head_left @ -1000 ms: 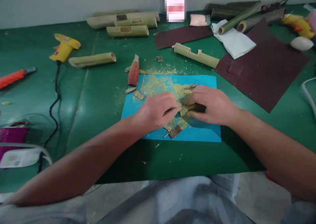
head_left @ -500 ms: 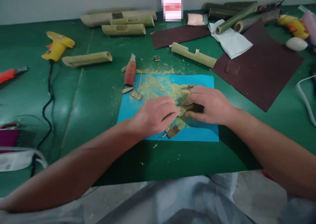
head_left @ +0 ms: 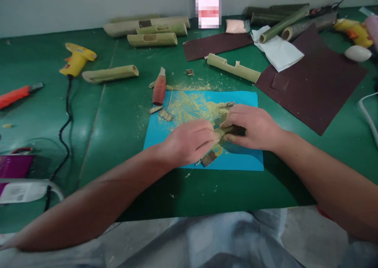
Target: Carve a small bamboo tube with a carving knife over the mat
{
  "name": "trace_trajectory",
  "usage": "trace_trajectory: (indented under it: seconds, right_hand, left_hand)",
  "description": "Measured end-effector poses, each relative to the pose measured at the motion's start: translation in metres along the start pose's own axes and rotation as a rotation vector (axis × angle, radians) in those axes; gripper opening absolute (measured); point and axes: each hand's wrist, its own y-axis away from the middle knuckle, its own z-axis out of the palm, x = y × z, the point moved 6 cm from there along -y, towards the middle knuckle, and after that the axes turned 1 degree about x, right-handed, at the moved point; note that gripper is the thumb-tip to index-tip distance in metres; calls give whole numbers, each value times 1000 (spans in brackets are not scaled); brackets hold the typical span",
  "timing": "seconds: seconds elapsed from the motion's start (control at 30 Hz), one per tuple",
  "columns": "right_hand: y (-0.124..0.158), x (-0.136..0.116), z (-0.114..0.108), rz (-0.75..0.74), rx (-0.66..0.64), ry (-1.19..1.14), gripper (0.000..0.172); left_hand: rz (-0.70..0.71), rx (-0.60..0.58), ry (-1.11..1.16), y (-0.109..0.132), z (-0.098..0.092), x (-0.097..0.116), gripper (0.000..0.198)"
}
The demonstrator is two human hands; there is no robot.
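While your right hand [head_left: 254, 128] is grasping a bamboo piece [head_left: 225, 131] over the blue sheet [head_left: 246, 160], your left hand [head_left: 193, 140] is touching the piece's left end with its fingertips; whether they are gripping it, I cannot tell. You are apparently working that end by hand, with pale shavings [head_left: 191, 106] lying beyond. The next move is probably calling for a firm right-hand hold and careful left-hand pressure.

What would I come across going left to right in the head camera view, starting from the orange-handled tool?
Orange-handled tool, yellow gun-shaped tool with the black cord, bamboo tube beside it, red-handled tool, left hand, bamboo piece at the fingertips, right hand, white egg-shaped object.
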Motion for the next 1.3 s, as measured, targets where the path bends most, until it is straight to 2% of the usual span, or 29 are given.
trace_trajectory:
  seconds: [0.07,0.2,0.4,0.57,0.73,1.03,1.3]
  right_hand:
    - [-1,0,0,2,-5,1,13]
    - [-1,1,0,14,-10,14,14]
    - [-1,1,-1,-10,-10,22,15]
    - [-2,1,0,-31,-3,2,17]
    - [-3,3,1,-16,0,11,17]
    - [-3,1,-1,-58,-3,-13,19]
    - [-3,1,-1,-60,-4,-16,20]
  left_hand:
    - [16,-5,23,0,1,1,18]
    - [-50,24,-35,0,-1,-4,19]
    - [-18,10,-64,-1,-1,-2,23]
    - [98,31,-60,-1,-1,7,20]
    - [9,40,-94,-1,-2,1,20]
    - [-9,-26,-117,2,0,2,26]
    - [21,40,-97,-2,-3,3,21]
